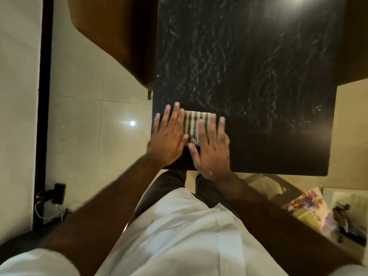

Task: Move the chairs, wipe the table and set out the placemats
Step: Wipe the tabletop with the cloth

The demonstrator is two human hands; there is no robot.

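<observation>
a person in a white shirt (179,236) is standing at the near short edge of a long dark stone table (258,76) and looking straight down at it. the table is stretching away from the person, and a lamp is glaring off its far right part. pale floor tiles (89,126) are showing to the left. a brown chair (119,36) is sitting on that left side, touching or just beside the table's long edge and well apart from the hands.

near the table's near left corner, a folded striped cloth (196,121) is lying flat on the stone. with its fringe (194,140) it is probably a placemat, though it could be the wiping cloth. its long side is running left to right, in line with the near table edge, and its stripes are pointing away from the person.

both hands are lying on it side by side, palms down, fingers straight and spread, gripping nothing. the left hand (169,134) is covering the cloth's left end, its outer fingers reaching past onto bare stone near the table's left edge. the right hand (213,148) is pressing the right and near part, its thumb lying beside the fringe. only a strip of cloth is showing between and beyond them.

so the cloth is sitting directly under the hands, with neither nearer than the other. almost all the bare table is lying ahead and to the right. any spreading or sliding will likely be going that way, with the right hand on the leading side.
</observation>
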